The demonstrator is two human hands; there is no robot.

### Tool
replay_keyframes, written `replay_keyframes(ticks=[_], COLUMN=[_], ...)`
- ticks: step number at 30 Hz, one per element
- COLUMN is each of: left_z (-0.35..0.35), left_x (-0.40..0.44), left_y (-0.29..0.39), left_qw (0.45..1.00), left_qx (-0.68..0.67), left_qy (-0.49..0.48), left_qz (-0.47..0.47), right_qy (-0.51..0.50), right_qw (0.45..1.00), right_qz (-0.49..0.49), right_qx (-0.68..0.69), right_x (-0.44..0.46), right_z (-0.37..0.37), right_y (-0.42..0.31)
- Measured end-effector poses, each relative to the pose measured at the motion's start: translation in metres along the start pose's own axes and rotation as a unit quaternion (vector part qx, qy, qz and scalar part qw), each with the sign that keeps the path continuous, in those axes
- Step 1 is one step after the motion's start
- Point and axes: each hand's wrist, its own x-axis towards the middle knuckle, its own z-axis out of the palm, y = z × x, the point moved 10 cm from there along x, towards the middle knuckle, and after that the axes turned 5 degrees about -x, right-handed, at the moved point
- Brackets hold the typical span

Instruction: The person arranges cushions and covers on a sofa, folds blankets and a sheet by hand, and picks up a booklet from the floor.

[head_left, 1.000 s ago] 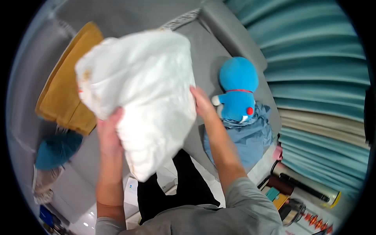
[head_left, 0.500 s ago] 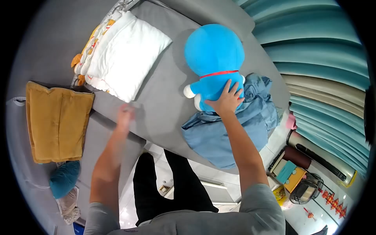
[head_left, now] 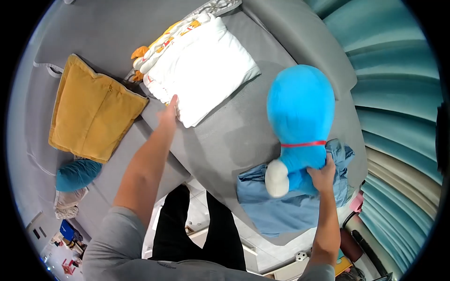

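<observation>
My right hand [head_left: 322, 174] grips the lower body of a big blue plush toy [head_left: 300, 107] with a round head, a red collar band and a white paw or foot. The plush is over a crumpled blue-grey cloth [head_left: 286, 210] on the grey sofa [head_left: 225, 140]. My left hand [head_left: 169, 111] is at the near left corner of a folded white quilt [head_left: 201, 70], its fingers stretched out along the edge. Whether those fingers press on the quilt cannot be made out.
A mustard-yellow cushion [head_left: 96, 110] lies at the left, with a teal cushion [head_left: 77, 175] below it. Patterned bedding [head_left: 176, 37] shows along the quilt's far left side. Teal curtains [head_left: 398, 93] hang at the right. A small football [head_left: 301, 256] is on the floor.
My right hand has gone from lying spread on the plush to gripping its lower body, and the plush has shifted. My left hand has reached the quilt's corner. The view has turned.
</observation>
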Motion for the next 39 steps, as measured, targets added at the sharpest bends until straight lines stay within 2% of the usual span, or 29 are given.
replay_keyframes(ticks=[2, 3, 5, 6, 8, 10, 12, 13, 14, 15, 16, 17, 18, 19, 20, 21, 22, 23, 25, 26, 29, 32, 34, 36, 38, 39], left_z=[0.021, 0.024, 0.045, 0.041, 0.010, -0.019, -0.053, -0.079, -0.106, -0.122, -0.129, -0.135, -0.114, -0.097, -0.087, -0.076, -0.072, -0.058, -0.044, -0.043, -0.054, -0.051, -0.041, -0.028, -0.012, -0.008], left_x=[-0.016, 0.006, 0.030, 0.026, 0.012, 0.004, -0.018, -0.017, -0.017, -0.031, -0.053, -0.073, -0.096, -0.129, -0.164, -0.199, -0.208, -0.238, -0.239, -0.247, -0.271, -0.298, -0.310, -0.325, -0.327, -0.338], left_y=[0.032, 0.022, 0.007, 0.005, -0.009, -0.022, -0.031, -0.039, -0.046, -0.049, -0.042, -0.034, -0.040, -0.038, -0.048, -0.041, -0.049, -0.026, -0.024, 0.006, 0.055, 0.057, 0.058, 0.085, 0.136, 0.175], left_qw=[0.990, 0.991, 0.964, 0.965, 0.989, 0.979, 0.977, 0.993, 0.990, 0.990, 0.994, 0.996, 0.975, 0.928, 0.905, 0.880, 0.839, 0.836, 0.790, 0.795, 0.834, 0.827, 0.828, 0.830, 0.825, 0.837], left_qx=[-0.058, -0.061, -0.117, -0.121, -0.039, -0.121, -0.131, -0.001, 0.131, 0.131, 0.080, 0.031, -0.030, -0.094, -0.067, -0.103, -0.199, -0.157, -0.205, -0.209, -0.087, 0.060, 0.074, 0.074, 0.078, 0.081], left_qy=[-0.123, -0.119, -0.237, -0.231, -0.137, -0.158, -0.166, -0.113, -0.055, -0.049, -0.061, -0.070, -0.219, -0.357, -0.400, -0.421, -0.438, -0.475, -0.512, -0.528, -0.531, -0.556, -0.554, -0.550, -0.529, -0.487], left_qz=[0.025, 0.020, 0.029, 0.029, 0.028, 0.049, 0.026, 0.020, 0.012, 0.016, 0.036, 0.056, 0.003, -0.043, -0.130, -0.193, -0.255, -0.226, -0.268, -0.215, -0.121, -0.048, -0.034, 0.054, 0.184, 0.234], right_qy=[-0.032, -0.058, -0.086, -0.105, -0.126, -0.134, -0.224, -0.225, -0.280, -0.334, -0.336, -0.393, -0.452, -0.464, -0.484, -0.506, -0.491, -0.476, -0.438, -0.425, -0.386, -0.339, -0.303, -0.266, -0.229, -0.211], right_qw=[0.999, 0.996, 0.993, 0.988, 0.983, 0.978, 0.946, 0.944, 0.917, 0.880, 0.877, 0.837, 0.790, 0.780, 0.718, 0.646, 0.640, 0.632, 0.671, 0.687, 0.729, 0.759, 0.778, 0.796, 0.811, 0.818], right_qz=[0.006, 0.013, -0.011, -0.032, -0.052, -0.078, -0.084, -0.090, -0.042, 0.008, 0.004, 0.022, 0.042, 0.033, 0.086, 0.136, 0.120, 0.103, 0.119, 0.143, 0.205, 0.235, 0.242, 0.236, 0.214, 0.195], right_qx=[0.031, 0.069, 0.084, 0.107, 0.123, 0.141, 0.219, 0.222, 0.282, 0.338, 0.343, 0.380, 0.413, 0.418, 0.492, 0.555, 0.579, 0.603, 0.586, 0.572, 0.527, 0.503, 0.495, 0.491, 0.495, 0.499], right_x=[-0.008, -0.008, 0.000, 0.003, -0.001, -0.002, -0.024, -0.033, -0.050, -0.069, -0.078, -0.097, -0.121, -0.138, -0.152, -0.167, -0.177, -0.186, -0.186, -0.179, -0.148, -0.110, -0.085, -0.056, -0.019, 0.004], right_z=[-0.002, 0.003, 0.009, 0.015, 0.026, 0.038, 0.060, 0.064, 0.078, 0.089, 0.092, 0.103, 0.112, 0.117, 0.130, 0.146, 0.158, 0.171, 0.198, 0.209, 0.213, 0.193, 0.174, 0.152, 0.129, 0.118], right_y=[-0.012, -0.019, -0.045, -0.063, -0.102, -0.130, -0.140, -0.144, -0.142, -0.138, -0.135, -0.134, -0.135, -0.134, -0.128, -0.122, -0.112, -0.101, -0.081, -0.076, -0.068, -0.059, -0.052, -0.049, -0.050, -0.054])
